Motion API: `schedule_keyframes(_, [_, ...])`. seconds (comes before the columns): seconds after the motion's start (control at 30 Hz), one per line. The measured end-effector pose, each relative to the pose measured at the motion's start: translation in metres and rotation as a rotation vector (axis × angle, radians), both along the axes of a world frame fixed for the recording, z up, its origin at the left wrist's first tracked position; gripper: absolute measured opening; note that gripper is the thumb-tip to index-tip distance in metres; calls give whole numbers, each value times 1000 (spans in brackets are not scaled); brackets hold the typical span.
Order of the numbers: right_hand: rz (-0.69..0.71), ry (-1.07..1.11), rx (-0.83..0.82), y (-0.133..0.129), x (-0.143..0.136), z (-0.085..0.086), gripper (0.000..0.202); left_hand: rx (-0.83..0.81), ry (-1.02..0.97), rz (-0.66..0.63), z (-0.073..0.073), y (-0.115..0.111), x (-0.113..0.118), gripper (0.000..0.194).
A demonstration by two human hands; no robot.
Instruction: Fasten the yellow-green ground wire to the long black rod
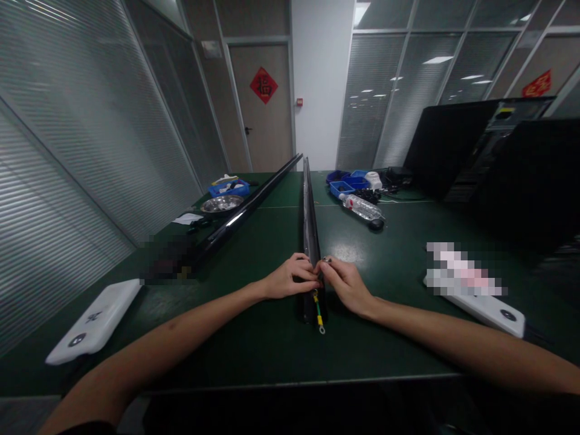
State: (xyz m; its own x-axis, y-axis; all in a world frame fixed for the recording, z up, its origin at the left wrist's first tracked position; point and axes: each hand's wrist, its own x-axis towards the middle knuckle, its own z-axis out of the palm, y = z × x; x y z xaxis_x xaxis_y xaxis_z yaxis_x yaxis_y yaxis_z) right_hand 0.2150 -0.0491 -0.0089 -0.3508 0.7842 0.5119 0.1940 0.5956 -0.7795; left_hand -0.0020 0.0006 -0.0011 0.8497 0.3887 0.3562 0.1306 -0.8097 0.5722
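A long dark rail (310, 223) lies lengthwise on the green table, with both hands over its near part. My left hand (292, 277) reaches across it, thumb and fingers closed together; what lies between their tips is hidden. Just below that thumb, a short green-and-yellow ground wire (319, 311) with ring terminals runs along the rail's near end. Its lower ring points toward me, and its upper end is close to my left fingertips. On the rail's right side, my right hand (347, 284) pinches a small shiny metal piece (327, 260), too small to name, close to the left fingertips.
Another dark rail (254, 202) slants across the left of the green table (362, 344). Left stand a metal bowl (222, 204), a blue basket (229, 188) and a white device (97, 317). Right are blue trays (342, 188), a plastic bottle (362, 207), another white device (484, 307) and black computer equipment (453, 145).
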Motion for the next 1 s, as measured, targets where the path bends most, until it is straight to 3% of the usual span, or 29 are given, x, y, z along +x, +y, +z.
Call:
schedule_keyframes(0.5, [11, -37, 81, -1, -1, 1, 36, -5, 7, 6, 1, -2, 0, 23])
schedule_keyframes(1.0, [44, -52, 6, 0, 1, 0, 37, -15, 32, 21, -1, -1, -1, 22])
